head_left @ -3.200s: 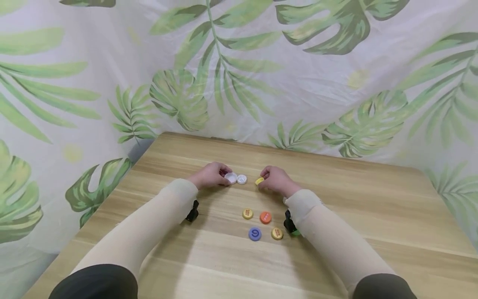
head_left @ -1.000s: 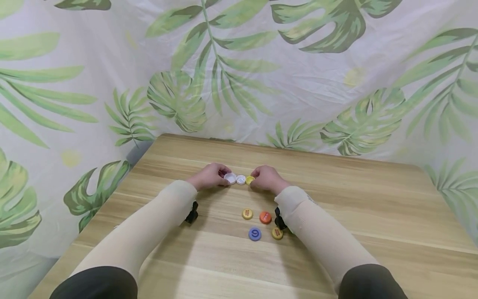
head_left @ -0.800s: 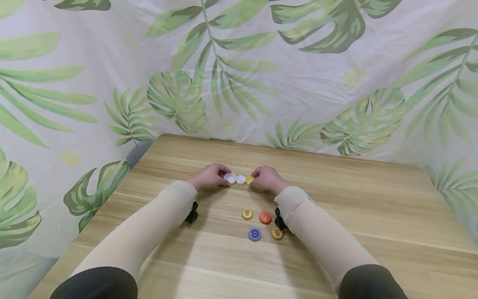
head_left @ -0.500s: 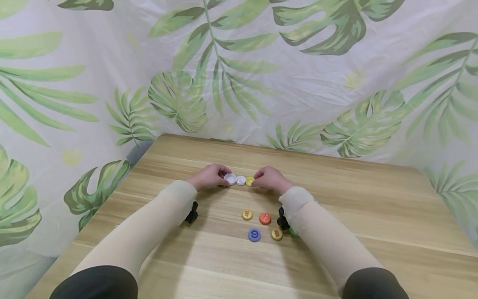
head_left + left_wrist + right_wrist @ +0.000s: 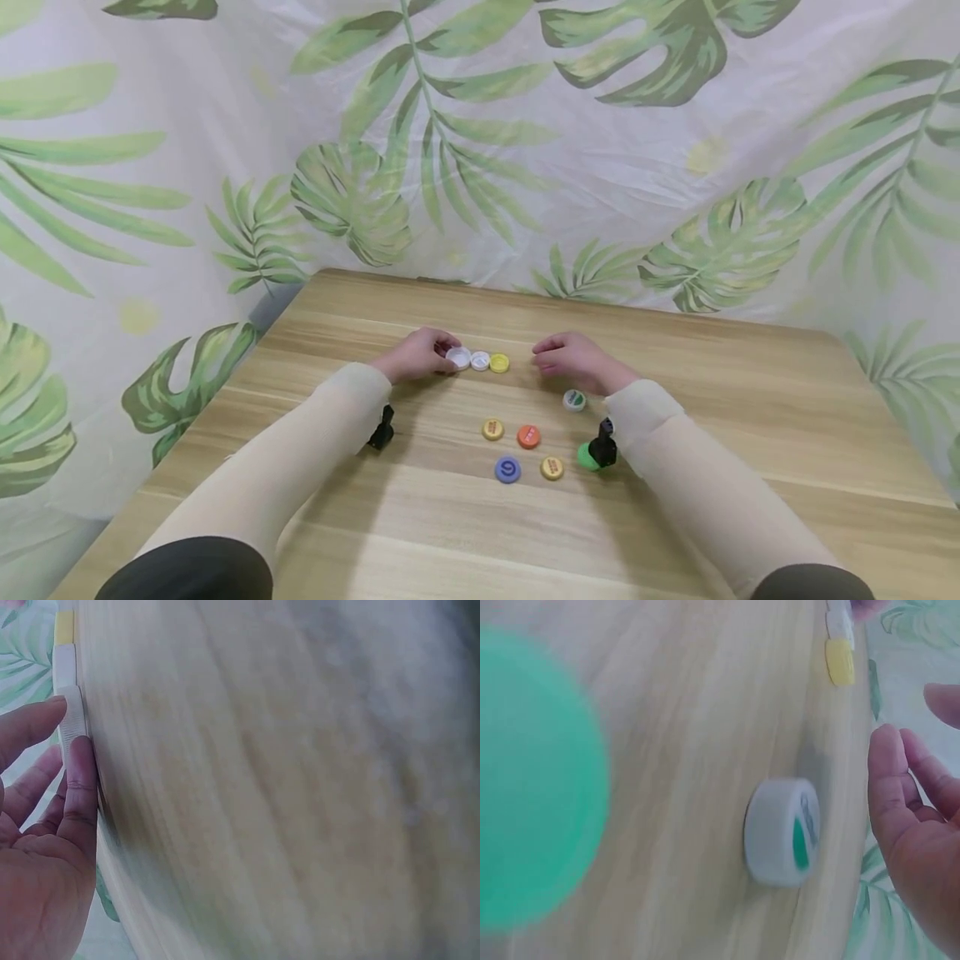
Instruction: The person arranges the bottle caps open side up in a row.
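Observation:
Three bottle caps lie hollow side up in a touching row: a larger white cap (image 5: 459, 358), a smaller white cap (image 5: 480, 361) and a yellow cap (image 5: 498, 362). My left hand (image 5: 417, 354) pinches the larger white cap at the row's left end; in the left wrist view its thumb and a finger sit on the ribbed side. To the right of the yellow cap, with a gap between, my right hand (image 5: 577, 360) hovers with loose fingers and holds nothing. Just below it sits a white cap with a green mark (image 5: 574, 401), seen large in the right wrist view.
Nearer on the wooden table (image 5: 450, 517) lie two gold caps, one (image 5: 492, 429) at left and one (image 5: 552, 467) at right, an orange cap (image 5: 528, 436) and a blue cap (image 5: 507, 469). The right wrist's camera partly covers a green cap (image 5: 587, 457). A leaf-print cloth (image 5: 480, 167) hangs behind.
My right hand brought the yellow cap leftward against the smaller white cap, let it go and drew back right, uncovering the white-and-green cap. My left hand has kept its place.

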Demonstrator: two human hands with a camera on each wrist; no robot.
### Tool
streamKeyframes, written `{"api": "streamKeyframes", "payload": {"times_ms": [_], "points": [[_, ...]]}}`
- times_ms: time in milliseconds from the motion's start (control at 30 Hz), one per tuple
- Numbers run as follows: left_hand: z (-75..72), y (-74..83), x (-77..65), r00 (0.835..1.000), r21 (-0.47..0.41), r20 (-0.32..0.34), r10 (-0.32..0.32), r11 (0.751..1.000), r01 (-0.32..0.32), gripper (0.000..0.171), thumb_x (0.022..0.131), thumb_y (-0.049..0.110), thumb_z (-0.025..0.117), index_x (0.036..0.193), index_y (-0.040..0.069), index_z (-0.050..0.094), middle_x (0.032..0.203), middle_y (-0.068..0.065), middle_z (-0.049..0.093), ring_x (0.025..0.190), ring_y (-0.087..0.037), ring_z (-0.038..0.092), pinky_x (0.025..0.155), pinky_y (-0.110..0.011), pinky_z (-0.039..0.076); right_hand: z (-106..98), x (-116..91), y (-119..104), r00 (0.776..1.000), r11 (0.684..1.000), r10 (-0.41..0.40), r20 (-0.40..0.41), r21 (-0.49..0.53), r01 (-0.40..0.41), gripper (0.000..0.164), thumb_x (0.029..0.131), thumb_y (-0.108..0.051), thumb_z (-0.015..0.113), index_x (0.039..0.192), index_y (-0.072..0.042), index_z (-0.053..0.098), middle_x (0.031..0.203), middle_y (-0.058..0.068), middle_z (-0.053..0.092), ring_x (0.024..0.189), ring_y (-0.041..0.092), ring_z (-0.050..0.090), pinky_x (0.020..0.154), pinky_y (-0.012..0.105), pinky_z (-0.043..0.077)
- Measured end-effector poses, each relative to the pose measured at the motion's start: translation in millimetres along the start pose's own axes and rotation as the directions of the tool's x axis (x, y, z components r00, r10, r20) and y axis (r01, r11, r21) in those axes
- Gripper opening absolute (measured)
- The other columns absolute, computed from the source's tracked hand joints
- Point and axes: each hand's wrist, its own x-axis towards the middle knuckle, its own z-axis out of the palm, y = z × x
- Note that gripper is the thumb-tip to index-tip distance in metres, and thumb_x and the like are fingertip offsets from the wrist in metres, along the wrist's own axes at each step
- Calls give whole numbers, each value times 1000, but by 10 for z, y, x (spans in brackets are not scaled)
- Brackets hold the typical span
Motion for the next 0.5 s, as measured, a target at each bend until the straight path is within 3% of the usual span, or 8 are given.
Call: {"api": "streamKeyframes", "payload": {"times_ms": [167, 300, 500], "points": [[-15, 11, -2, 1000, 2, -7, -9, 1000, 9, 45, 92, 7, 76, 132, -8, 63, 116, -16, 65, 105, -26, 59, 93, -38, 49, -166, -177, 40, 1000, 1000, -16, 24, -19, 17, 40, 102, -5, 60, 134, 18, 51, 129, 29, 60, 117, 36, 61, 103, 42, 49], [-11, 22, 5, 1000, 14, -7, -13, 1000, 14, 44, 92, 7, 75, 132, -8, 63, 117, -17, 65, 106, -27, 59, 95, -38, 49, -330, -337, 134, 999, 998, -28, 45, -62, 31, 41, 101, -4, 60, 134, 19, 51, 127, 28, 61, 109, 25, 63, 100, 39, 50], [-1, 44, -1, 1000, 21, -4, -19, 1000, 19, 44, 92, 6, 75, 132, -8, 63, 118, -17, 65, 107, -27, 58, 95, -39, 49, -493, -496, 287, 999, 992, 6, 40, -127, -1, 42, 99, -5, 62, 132, 18, 53, 121, 22, 63, 102, 19, 63, 97, 39, 52]]}}
